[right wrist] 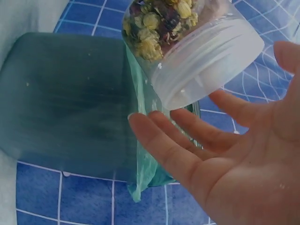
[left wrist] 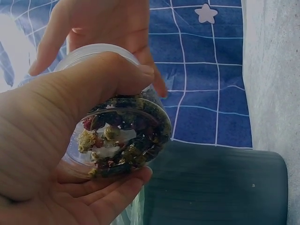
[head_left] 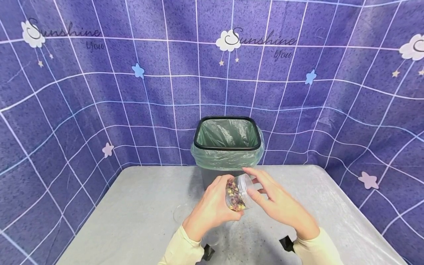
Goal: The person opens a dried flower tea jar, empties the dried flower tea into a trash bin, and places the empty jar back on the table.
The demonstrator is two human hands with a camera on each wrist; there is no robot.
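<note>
By the left hand (head_left: 213, 207), a clear jar (head_left: 237, 192) of dried flowers (head_left: 235, 200) is gripped between thumb and fingers, tilted, with its ridged, pale lid (head_left: 245, 187) turned toward the right hand (head_left: 279, 206). The right fingers are held spread and bent about the lid; whether it is touched cannot be told. The jar is held above the table (head_left: 132, 209), in front of the bin (head_left: 209, 178). The step in hand is judged to be the handling of the lid; for the next move, a steady left grip and a closing of the right fingers round the lid's edge would seem to be called for. On the grey tabletop, a clear round piece (head_left: 180, 213) is seen just beside the left wrist, and dark specks are scattered nearer the front. The bin is lined with a green bag (head_left: 226, 161), folded out under the black rim. Behind, the space is enclosed by a purple curtain (head_left: 179, 88), printed with grid lines, stars and clouds.
</note>
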